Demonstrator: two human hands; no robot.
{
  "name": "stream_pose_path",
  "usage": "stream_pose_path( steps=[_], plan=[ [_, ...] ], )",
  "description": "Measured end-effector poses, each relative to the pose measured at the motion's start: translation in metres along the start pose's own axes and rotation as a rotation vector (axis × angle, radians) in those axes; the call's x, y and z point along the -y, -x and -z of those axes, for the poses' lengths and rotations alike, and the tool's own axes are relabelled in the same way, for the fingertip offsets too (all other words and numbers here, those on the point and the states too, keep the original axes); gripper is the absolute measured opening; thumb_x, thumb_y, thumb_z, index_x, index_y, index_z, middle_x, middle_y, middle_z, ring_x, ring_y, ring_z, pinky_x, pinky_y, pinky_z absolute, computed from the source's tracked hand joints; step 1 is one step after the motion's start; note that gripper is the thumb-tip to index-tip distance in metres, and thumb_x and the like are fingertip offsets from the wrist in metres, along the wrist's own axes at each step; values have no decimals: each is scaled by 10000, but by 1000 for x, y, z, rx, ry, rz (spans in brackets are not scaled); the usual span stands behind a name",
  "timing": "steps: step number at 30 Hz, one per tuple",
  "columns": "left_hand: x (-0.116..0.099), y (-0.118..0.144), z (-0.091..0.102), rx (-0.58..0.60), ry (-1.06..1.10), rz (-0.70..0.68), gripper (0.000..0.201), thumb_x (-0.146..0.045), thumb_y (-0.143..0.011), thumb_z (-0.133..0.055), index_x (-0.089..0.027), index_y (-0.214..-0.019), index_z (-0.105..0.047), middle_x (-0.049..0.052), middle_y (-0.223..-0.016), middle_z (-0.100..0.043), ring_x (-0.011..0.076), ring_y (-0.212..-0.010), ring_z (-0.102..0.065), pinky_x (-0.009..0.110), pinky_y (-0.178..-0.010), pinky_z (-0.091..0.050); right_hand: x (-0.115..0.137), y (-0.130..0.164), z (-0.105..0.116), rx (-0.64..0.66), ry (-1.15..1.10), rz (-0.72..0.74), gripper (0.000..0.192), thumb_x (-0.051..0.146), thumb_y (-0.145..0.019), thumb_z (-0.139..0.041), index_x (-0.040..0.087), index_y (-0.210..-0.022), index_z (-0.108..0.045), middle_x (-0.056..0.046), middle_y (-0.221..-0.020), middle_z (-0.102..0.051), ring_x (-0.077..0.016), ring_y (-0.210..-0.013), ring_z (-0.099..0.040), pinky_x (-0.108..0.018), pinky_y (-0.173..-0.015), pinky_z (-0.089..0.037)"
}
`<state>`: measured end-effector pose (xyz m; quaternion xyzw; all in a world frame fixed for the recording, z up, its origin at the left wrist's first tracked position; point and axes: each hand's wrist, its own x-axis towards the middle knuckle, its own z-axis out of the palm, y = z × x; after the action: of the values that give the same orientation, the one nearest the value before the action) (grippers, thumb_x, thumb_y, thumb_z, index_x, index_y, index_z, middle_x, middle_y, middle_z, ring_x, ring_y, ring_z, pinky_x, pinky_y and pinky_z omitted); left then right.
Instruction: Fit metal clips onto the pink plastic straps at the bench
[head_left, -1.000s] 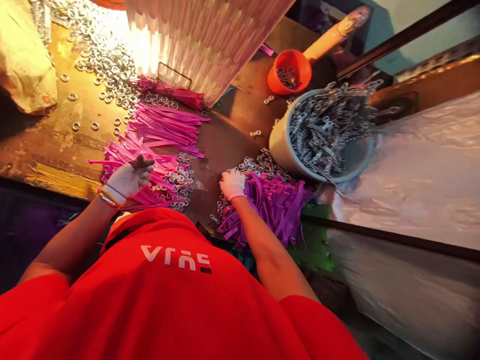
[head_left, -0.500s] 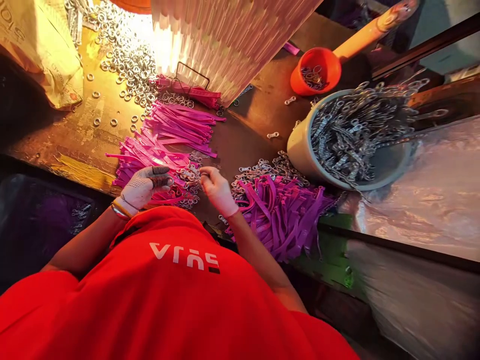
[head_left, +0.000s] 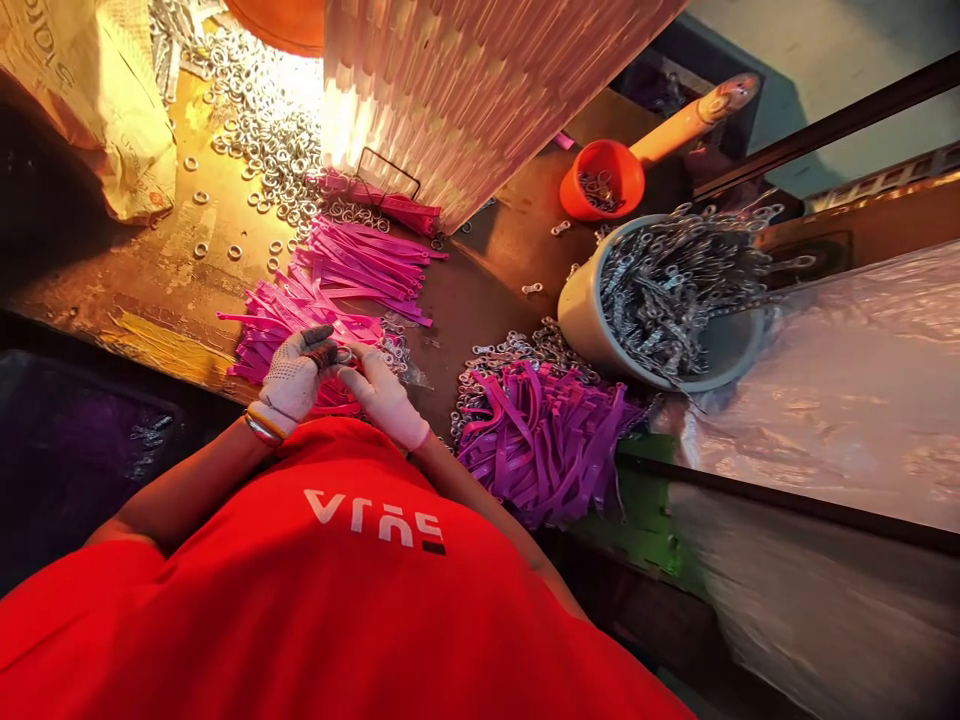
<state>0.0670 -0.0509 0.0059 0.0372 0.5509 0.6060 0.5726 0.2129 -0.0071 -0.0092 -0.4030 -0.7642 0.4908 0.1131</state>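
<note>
A heap of pink straps [head_left: 330,300] fanned flat across the worn bench [head_left: 157,290] lies beneath both gloved hands. The left hand [head_left: 294,378] and right hand [head_left: 382,397] meet fingertip to fingertip, pinched on a small metal ring [head_left: 344,354]; its shape is barely discernible between the fingers.

Mostly shiny metal, glossy plastic and cloth on a worn bench.
Knit cloth gloves covered the left hand [head_left: 291,378] and right hand [head_left: 384,396]; pink straps [head_left: 360,262] and purple straps [head_left: 541,440] looked smooth, glossy plastic; loose rings [head_left: 264,130] and bucket parts [head_left: 667,290] were bright metal; the bench top [head_left: 150,290] was scuffed, matt; the scoop [head_left: 604,180] was orange plastic.
</note>
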Motion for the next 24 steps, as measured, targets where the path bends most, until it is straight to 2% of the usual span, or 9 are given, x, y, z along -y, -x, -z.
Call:
stream_pose_path(
  steps=[5, 8, 10, 14, 17, 20, 24],
  plan=[
    [12, -2, -4, -1, -36, -5, 392, -141, -696, -792, -145, -1062, -654, 46, -941, -704, 141, -814, -686, 265, -752, -587, 5, -7, -8, -125, 121, -32, 398, 285, -1039, -417, 163, -1380, -582, -123, -1342, -686, -206, -1241, -615, -336, -1096, -442],
    [11, -2, -2, 96, -140, 37, 366, -181, -706, -813, -133, -1037, -664, 70, -945, -715, 167, -758, -690, 305, -693, -595, 10, -7, 3, -108, 304, -57, 367, 274, -1067, -386, 161, -1317, -631, -112, -1250, -734, -203, -1147, -663, -288, -1003, -462],
    [7, -2, 2, 192, -268, 23, 355, -200, -730, -806, -132, -1055, -679, 75, -930, -726, 164, -710, -683, 292, -650, -579, 13, -6, 15, -42, 466, -89, 348, 310, -1081, -401, 170, -1267, -660, -103, -1183, -760, -210, -1078, -694, -272, -914, -466],
    [-5, -3, 9, 377, -569, -148, 336, -215, -796, -761, -150, -1123, -717, 87, -976, -754, 157, -746, -674, 237, -640, -526, 21, 0, 40, 170, 749, -81, 343, 387, -1072, -458, 158, -1152, -699, -125, -1103, -778, -231, -985, -723, -267, -762, -427],
    [-13, -2, 7, 531, -668, -125, 255, -224, -808, -754, -158, -1055, -748, 76, -933, -750, 147, -738, -636, 216, -617, -481, 25, 3, 50, 287, 815, -68, 358, 402, -1068, -459, 151, -1131, -707, -135, -1032, -787, -225, -904, -727, -268, -700, -394],
    [-13, 0, -3, 504, -491, 38, 267, -257, -811, -754, -165, -1058, -718, 20, -756, -670, 94, -554, -496, 201, -489, -367, 26, 8, 48, 250, 749, -46, 350, 409, -1064, -457, 174, -1091, -714, -104, -987, -790, -206, -877, -716, -262, -698, -386],
    [-1, -1, -21, 382, -180, 220, 300, -270, -779, -761, -165, -1040, -657, -53, -602, -490, 50, -428, -304, 186, -413, -234, 15, 15, 28, -37, 591, -99, 334, 355, -1046, -429, 171, -1028, -708, -94, -959, -775, -196, -865, -691, -265, -735, -395]
  ],
)
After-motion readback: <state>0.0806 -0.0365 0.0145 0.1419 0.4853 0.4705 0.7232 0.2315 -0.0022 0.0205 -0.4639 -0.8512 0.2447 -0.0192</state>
